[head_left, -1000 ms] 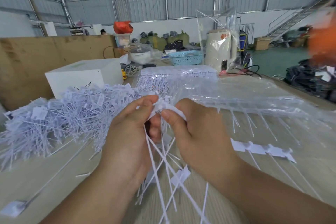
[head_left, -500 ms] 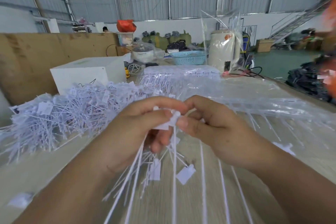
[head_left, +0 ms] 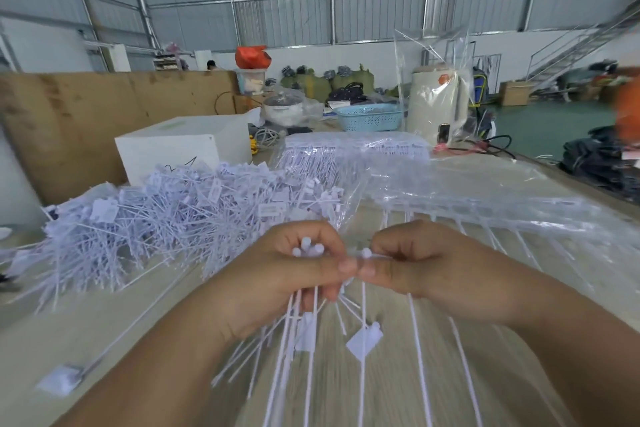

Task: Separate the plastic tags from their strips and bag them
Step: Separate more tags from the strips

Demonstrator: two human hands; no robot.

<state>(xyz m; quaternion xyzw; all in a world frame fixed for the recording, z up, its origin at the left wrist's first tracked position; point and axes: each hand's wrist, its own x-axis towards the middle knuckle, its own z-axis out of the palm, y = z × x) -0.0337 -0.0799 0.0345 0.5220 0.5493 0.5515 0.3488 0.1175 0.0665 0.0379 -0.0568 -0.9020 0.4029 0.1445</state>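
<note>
My left hand grips a bundle of white plastic tags by their upper ends, the long tails hanging down toward me. My right hand pinches a strip of tags between thumb and fingers, and its thumb tip touches my left thumb. Two flat tag heads dangle below the hands. A big heap of loose separated tags lies on the table to the left. Clear plastic bags with tag strips inside lie behind and to the right.
The wooden table runs under my hands. A white box stands behind the heap. Farther back are a blue basket, a cream kettle under a clear bag, a pot and cables. One loose tag lies front left.
Both hands have stayed together at the middle; my thumbs now meet tip to tip and small round tag ends show above my left fingers. The head camera has shifted slightly.
</note>
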